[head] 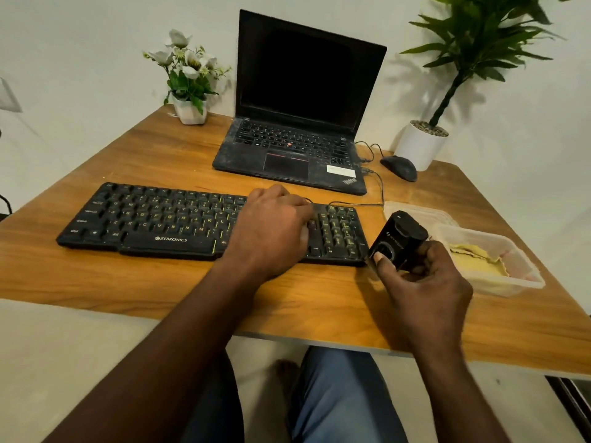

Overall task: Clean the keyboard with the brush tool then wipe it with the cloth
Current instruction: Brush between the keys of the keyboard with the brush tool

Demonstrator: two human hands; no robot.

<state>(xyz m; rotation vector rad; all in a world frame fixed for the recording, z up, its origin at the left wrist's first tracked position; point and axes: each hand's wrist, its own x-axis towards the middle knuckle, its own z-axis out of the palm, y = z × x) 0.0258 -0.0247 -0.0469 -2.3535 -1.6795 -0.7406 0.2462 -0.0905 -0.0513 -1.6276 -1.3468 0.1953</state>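
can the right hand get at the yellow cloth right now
Likely yes for reach: the cloth lies in an open tub beside the right hand, nothing between. But that hand grips the brush tool, so fingers are busy.

a plain white wall (80, 33) stands behind a wooden worktop (144, 282). the floor (57, 362) below is pale beige. a leafy plant (479, 36) at the right throws soft shadows on the wall.
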